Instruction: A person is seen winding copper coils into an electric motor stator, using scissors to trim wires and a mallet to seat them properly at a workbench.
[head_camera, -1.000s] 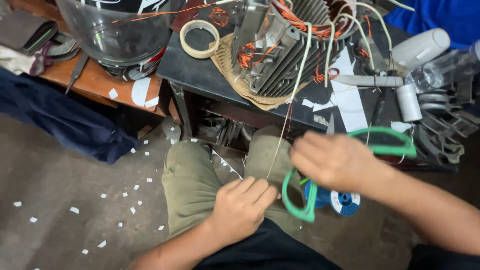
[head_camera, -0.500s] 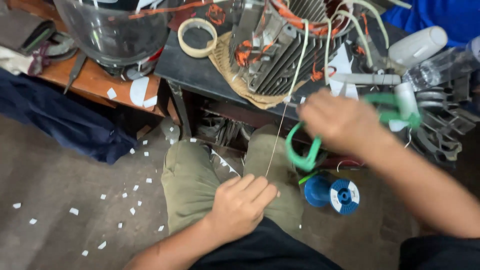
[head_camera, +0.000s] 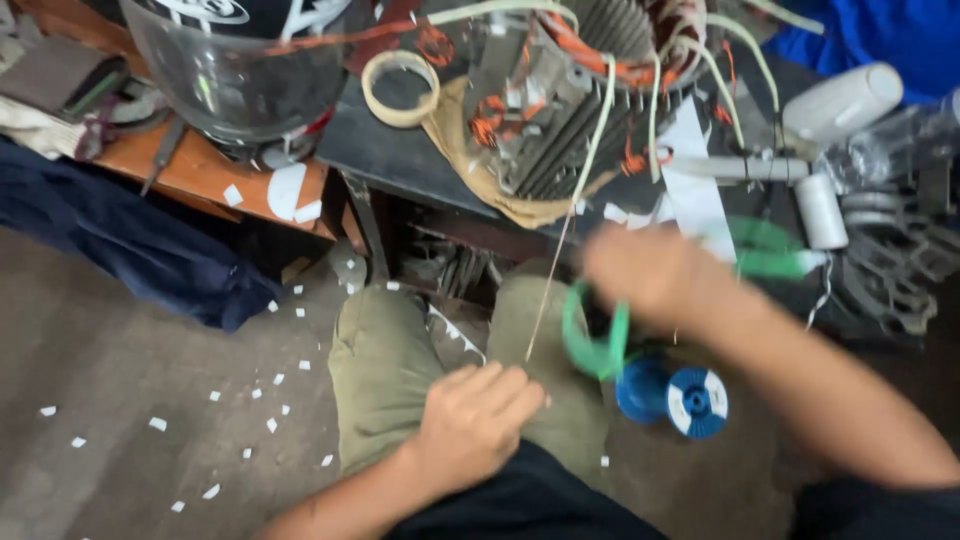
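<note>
Fingers of right hand (head_camera: 650, 275) grip green scissors (head_camera: 600, 340) (blurred); left hand (head_camera: 475, 420) loosely curled on knee; blades risk nicking white sleeving (head_camera: 560, 260).

Left hand (head_camera: 475, 425) rests loosely curled on the near thigh; right hand (head_camera: 650, 275), blurred, is raised, fingers closed.

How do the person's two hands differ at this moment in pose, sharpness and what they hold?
The left hand rests low on the olive-trousered knee, sharp and empty; the right hand is raised near the dark workbench edge, motion-blurred. The right hand grips green-handled scissors, while the left hand holds nothing that shows. Both are bare, and both lie close to the thin pale cord hanging from the motor stator.
</note>
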